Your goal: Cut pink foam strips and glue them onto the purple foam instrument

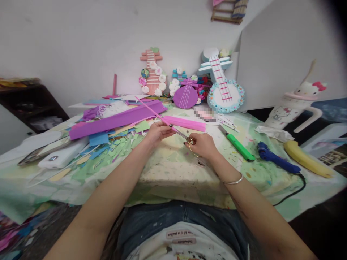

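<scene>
At the far left of the table [168, 173] lies a white power bank [58, 157], and beside it a phone [35, 154]. To the right of them is a long purple foam roll [116, 121], with many small paper scraps [119, 140] in blue and green just in front of it.

Near the middle, the left hand [157, 132] is closed around a thin pink strip [150, 107]. The fingertips pinch it near its lower end, and the strip goes up and to the left over the purple foam roll. Just to the right, the scissors [184, 137] meet the same strip, with the blades pointing toward the left hand. I cannot tell if the blades are open or closed. The right hand [204, 145] grips the scissors with the fingers through the handles; a thin bracelet [233, 180] is on this wrist. Behind both hands lies a pink roll [184, 123].

Further right on the table are a green utility knife [238, 146], then a blue glue gun [276, 161] with a black cable, then a banana [307, 159]. A white cat-shaped cup [294, 106] stands behind the banana. Against the back wall lean three small craft guitars [187, 94].
</scene>
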Demonstrator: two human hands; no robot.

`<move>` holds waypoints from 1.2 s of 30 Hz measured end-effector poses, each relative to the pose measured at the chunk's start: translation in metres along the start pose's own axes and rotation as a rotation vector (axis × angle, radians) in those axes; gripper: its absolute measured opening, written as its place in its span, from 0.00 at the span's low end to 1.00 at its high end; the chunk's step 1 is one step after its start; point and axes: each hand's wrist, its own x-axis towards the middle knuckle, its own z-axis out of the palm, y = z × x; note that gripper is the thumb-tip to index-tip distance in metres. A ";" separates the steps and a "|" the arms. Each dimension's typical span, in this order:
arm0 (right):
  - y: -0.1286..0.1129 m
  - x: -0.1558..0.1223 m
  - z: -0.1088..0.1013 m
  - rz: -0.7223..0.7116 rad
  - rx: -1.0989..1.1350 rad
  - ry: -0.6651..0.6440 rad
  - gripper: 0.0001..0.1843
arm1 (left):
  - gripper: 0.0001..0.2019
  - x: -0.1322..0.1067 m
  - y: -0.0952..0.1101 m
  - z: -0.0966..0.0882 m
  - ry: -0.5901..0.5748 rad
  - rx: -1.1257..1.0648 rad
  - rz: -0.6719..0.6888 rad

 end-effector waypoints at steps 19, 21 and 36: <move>0.001 0.001 0.002 0.006 -0.006 0.010 0.13 | 0.04 0.000 -0.003 0.001 -0.037 -0.060 -0.005; 0.001 0.001 0.002 0.008 -0.008 0.012 0.14 | 0.04 0.000 -0.004 0.001 -0.053 -0.053 -0.011; -0.002 -0.003 -0.004 0.013 -0.017 0.024 0.19 | 0.03 0.000 -0.006 0.000 -0.069 0.010 -0.016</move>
